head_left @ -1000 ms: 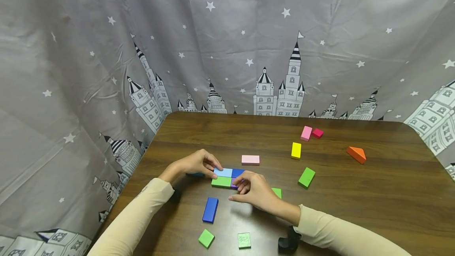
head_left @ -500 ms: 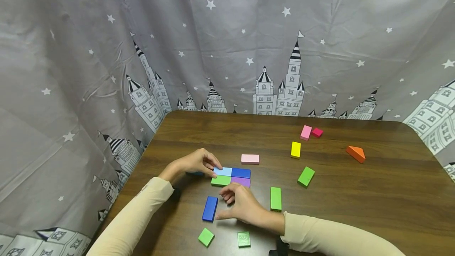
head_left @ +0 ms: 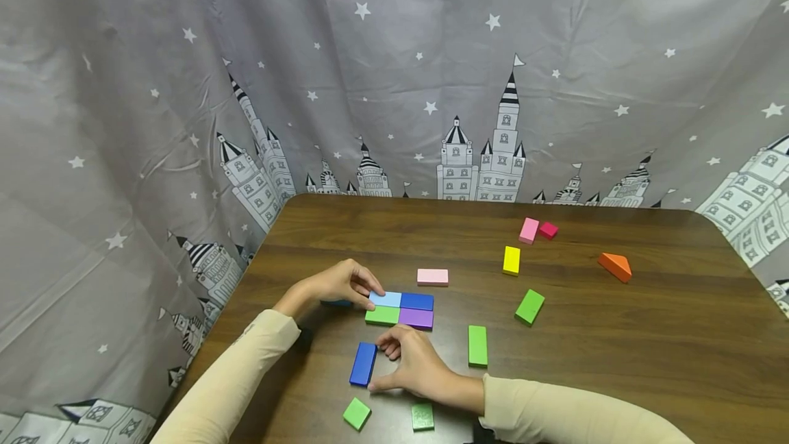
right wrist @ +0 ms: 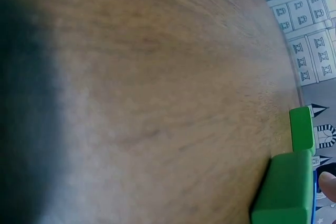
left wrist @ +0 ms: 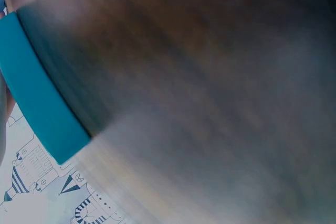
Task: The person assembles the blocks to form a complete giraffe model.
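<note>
My left hand [head_left: 342,281] pinches the light blue block [head_left: 387,299] at its left end, index fingertip at the far edge and thumb at the near left corner. That block lies flush with a dark blue block [head_left: 417,301], a green block [head_left: 382,315] and a purple block [head_left: 416,319]. My right hand [head_left: 416,365] spreads thumb and fingers beside a longer blue block [head_left: 363,364], thumb tip right at its near corner. A fingertip [right wrist: 328,184] shows at the edge of the right wrist view.
Under the left hand lies a teal block [left wrist: 44,87]. Around sit a pale pink block [head_left: 433,277], green blocks [head_left: 477,346], a green square [head_left: 357,414], a patterned green square [head_left: 422,416], a yellow block [head_left: 511,261] and an orange triangle [head_left: 615,267]. A curtain [head_left: 370,88] hangs behind.
My right hand has moved from the purple block down and left to the longer blue block, uncovering the dark blue and purple blocks. The left hand keeps its place.
</note>
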A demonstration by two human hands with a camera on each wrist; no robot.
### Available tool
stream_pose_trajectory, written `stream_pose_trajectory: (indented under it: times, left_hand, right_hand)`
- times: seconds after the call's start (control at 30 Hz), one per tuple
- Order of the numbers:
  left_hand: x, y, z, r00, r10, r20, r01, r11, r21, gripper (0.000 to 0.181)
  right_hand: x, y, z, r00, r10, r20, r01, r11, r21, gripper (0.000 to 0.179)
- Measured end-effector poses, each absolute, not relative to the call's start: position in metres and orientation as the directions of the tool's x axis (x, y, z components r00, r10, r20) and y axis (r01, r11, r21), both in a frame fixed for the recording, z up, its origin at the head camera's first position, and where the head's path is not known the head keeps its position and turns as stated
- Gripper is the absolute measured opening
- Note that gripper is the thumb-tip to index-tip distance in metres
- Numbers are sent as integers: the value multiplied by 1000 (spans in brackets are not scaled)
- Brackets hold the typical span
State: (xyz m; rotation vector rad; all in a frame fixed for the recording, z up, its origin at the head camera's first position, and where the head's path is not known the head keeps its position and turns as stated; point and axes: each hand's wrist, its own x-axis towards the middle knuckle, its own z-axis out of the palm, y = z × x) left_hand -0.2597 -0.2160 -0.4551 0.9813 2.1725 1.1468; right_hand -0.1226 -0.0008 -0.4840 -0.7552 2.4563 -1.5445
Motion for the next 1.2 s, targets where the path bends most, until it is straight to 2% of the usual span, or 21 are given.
stream_pose_trajectory:
  times: [0.93,1.2]
  left_hand:
    - [-260,-216,-455,-612,787,-78,370,372,852,24]
    - [-261,-216,-456,-613,786,-78,371,373,850,24]
  right_hand:
    - [-122,-11,-487,-877,-454,156,-361,409,-838,58]
    - [-123,-12,-488,-883,-440,160,-360,419,-833,53]
